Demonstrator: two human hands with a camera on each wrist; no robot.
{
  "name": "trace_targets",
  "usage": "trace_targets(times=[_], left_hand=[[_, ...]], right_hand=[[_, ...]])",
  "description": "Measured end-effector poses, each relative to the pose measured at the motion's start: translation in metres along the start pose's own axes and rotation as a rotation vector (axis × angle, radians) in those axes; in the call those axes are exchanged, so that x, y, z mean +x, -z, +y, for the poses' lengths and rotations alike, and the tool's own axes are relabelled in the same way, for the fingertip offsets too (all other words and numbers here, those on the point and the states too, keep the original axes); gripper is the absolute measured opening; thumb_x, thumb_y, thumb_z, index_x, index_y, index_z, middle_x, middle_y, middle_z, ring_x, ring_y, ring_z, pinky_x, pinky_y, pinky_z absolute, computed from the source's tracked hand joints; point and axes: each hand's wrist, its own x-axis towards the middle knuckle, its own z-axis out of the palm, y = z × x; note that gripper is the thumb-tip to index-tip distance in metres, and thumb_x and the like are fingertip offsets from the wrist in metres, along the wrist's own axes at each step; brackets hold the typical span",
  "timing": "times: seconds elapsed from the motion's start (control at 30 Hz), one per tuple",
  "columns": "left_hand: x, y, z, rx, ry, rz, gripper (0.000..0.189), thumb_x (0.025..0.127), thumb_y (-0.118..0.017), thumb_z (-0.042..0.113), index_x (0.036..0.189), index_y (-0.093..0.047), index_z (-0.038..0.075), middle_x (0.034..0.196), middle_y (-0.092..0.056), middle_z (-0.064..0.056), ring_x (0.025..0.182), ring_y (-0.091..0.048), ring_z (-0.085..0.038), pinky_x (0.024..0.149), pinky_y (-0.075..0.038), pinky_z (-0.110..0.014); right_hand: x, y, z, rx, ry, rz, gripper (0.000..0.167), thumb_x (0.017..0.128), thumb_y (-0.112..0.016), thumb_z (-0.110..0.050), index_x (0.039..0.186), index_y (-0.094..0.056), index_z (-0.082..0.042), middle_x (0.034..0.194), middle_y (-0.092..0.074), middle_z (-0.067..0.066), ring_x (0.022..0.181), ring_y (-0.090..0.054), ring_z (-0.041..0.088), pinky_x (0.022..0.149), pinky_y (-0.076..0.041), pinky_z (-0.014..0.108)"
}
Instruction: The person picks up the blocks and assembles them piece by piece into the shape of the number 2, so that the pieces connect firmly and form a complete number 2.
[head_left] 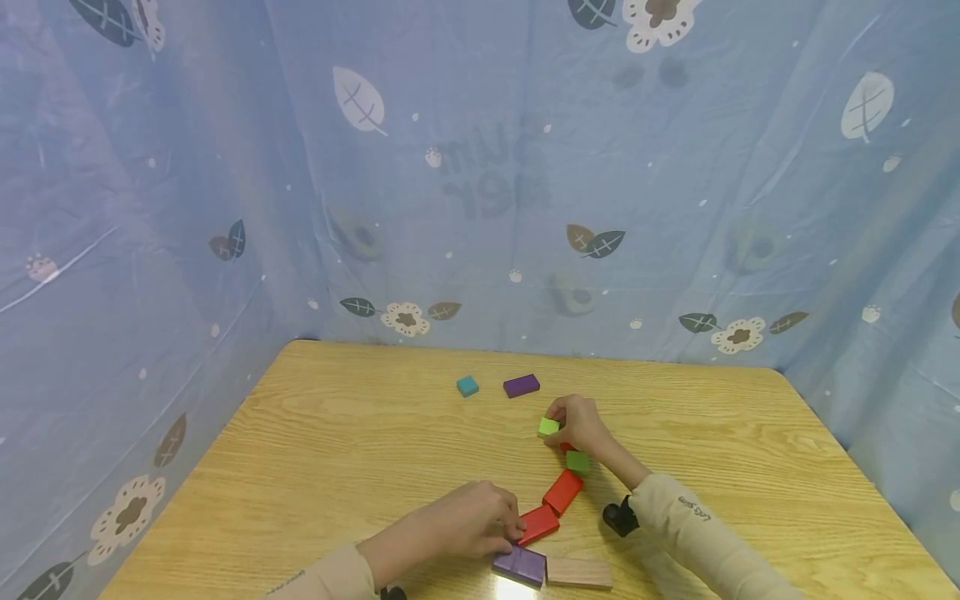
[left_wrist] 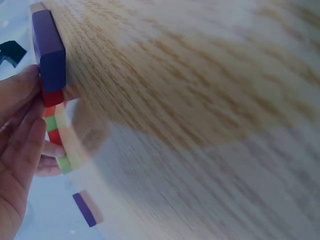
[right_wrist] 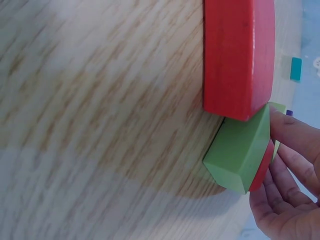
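Note:
My left hand [head_left: 476,518] is at the near end of a curved row of blocks, its thumb and fingertips gripping the left end of a red block [head_left: 538,524]. Right against that end lies a purple block [head_left: 519,566], large in the left wrist view. My right hand [head_left: 579,423] pinches a light green block [head_left: 548,427] at the row's far end. Just behind it sit a partly hidden red block [right_wrist: 261,170] and a darker green block [head_left: 577,462]. Another red block [head_left: 563,492] joins the green one to the red block by my left hand.
A plain wooden block [head_left: 579,572] lies end to end with the purple one at the near side. Farther back on the wooden table [head_left: 360,433] are a small blue block [head_left: 468,386] and a dark purple block [head_left: 522,385]. A patterned blue curtain [head_left: 480,167] surrounds the table.

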Motion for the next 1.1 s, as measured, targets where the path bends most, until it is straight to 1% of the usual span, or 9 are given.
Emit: trace_targets(times=[0.43,0.57,0.63,0.7,0.73,0.83,0.93,1.03,1.1], left_hand=[[-0.001,-0.001,0.000,0.012,0.001,0.004,0.011,0.084,-0.074,0.017,0.095,-0.076,0.014,0.096,-0.068,0.011,0.088,-0.060,0.007,0.078,-0.043,-0.003],[-0.002,-0.002,0.000,0.012,-0.003,0.007,0.011,0.085,-0.073,0.017,0.095,-0.075,0.014,0.096,-0.068,0.010,0.089,-0.061,0.006,0.079,-0.043,-0.003],[-0.002,-0.002,0.001,0.010,-0.002,0.008,0.011,0.085,-0.073,0.017,0.095,-0.075,0.014,0.096,-0.068,0.010,0.089,-0.061,0.006,0.079,-0.043,-0.003],[-0.002,-0.002,0.001,0.009,0.000,0.009,0.011,0.085,-0.073,0.016,0.095,-0.075,0.014,0.096,-0.068,0.010,0.089,-0.061,0.006,0.080,-0.044,-0.003],[-0.002,-0.002,0.000,0.011,0.002,0.010,0.011,0.084,-0.073,0.016,0.095,-0.075,0.014,0.097,-0.068,0.010,0.089,-0.061,0.006,0.080,-0.044,-0.003],[-0.003,-0.002,0.000,0.016,0.006,0.013,0.011,0.084,-0.073,0.016,0.095,-0.075,0.014,0.096,-0.068,0.011,0.089,-0.060,0.006,0.080,-0.043,-0.003],[-0.004,-0.002,-0.001,0.018,-0.001,0.017,0.011,0.084,-0.073,0.017,0.095,-0.075,0.014,0.096,-0.068,0.010,0.089,-0.060,0.006,0.080,-0.043,-0.003],[-0.004,-0.003,-0.001,0.022,-0.017,0.019,0.012,0.085,-0.073,0.017,0.096,-0.075,0.013,0.097,-0.068,0.009,0.089,-0.061,0.006,0.080,-0.043,-0.003],[-0.003,-0.004,-0.001,0.022,-0.024,0.018,0.012,0.085,-0.073,0.017,0.097,-0.075,0.013,0.097,-0.069,0.009,0.089,-0.061,0.006,0.080,-0.043,-0.003]], right_hand=[[0.001,0.005,0.000,-0.019,0.039,-0.036,0.032,0.062,-0.088,-0.002,0.086,-0.068,0.004,0.080,-0.068,0.012,0.074,-0.065,0.026,0.064,-0.055,0.033],[0.007,0.017,-0.004,-0.056,-0.008,-0.061,0.036,0.067,-0.086,-0.008,0.095,-0.069,0.007,0.087,-0.069,0.016,0.079,-0.066,0.027,0.069,-0.056,0.036],[0.013,0.027,-0.006,-0.043,-0.033,-0.061,0.039,0.071,-0.085,-0.012,0.101,-0.068,0.007,0.093,-0.069,0.020,0.083,-0.067,0.029,0.072,-0.056,0.038],[0.019,0.038,-0.006,0.045,-0.060,-0.063,0.041,0.075,-0.081,-0.015,0.107,-0.067,0.006,0.102,-0.068,0.022,0.091,-0.066,0.030,0.078,-0.056,0.039],[0.023,0.043,-0.005,0.118,-0.054,-0.071,0.041,0.078,-0.079,-0.014,0.111,-0.066,0.006,0.106,-0.067,0.023,0.095,-0.065,0.032,0.081,-0.055,0.040],[0.034,0.054,-0.001,0.390,-0.007,-0.137,0.044,0.085,-0.072,-0.012,0.123,-0.059,0.006,0.121,-0.061,0.023,0.110,-0.059,0.033,0.090,-0.052,0.038],[0.042,0.059,0.009,0.633,0.054,-0.218,0.046,0.091,-0.064,-0.006,0.132,-0.050,0.008,0.129,-0.058,0.017,0.119,-0.056,0.026,0.095,-0.050,0.033],[0.047,0.059,0.020,0.774,0.097,-0.245,0.047,0.092,-0.060,-0.001,0.135,-0.045,0.010,0.128,-0.061,0.006,0.117,-0.057,0.014,0.096,-0.049,0.028],[0.050,0.057,0.027,0.829,0.114,-0.250,0.049,0.092,-0.060,-0.001,0.136,-0.042,0.012,0.127,-0.062,0.001,0.117,-0.057,0.010,0.097,-0.048,0.027]])
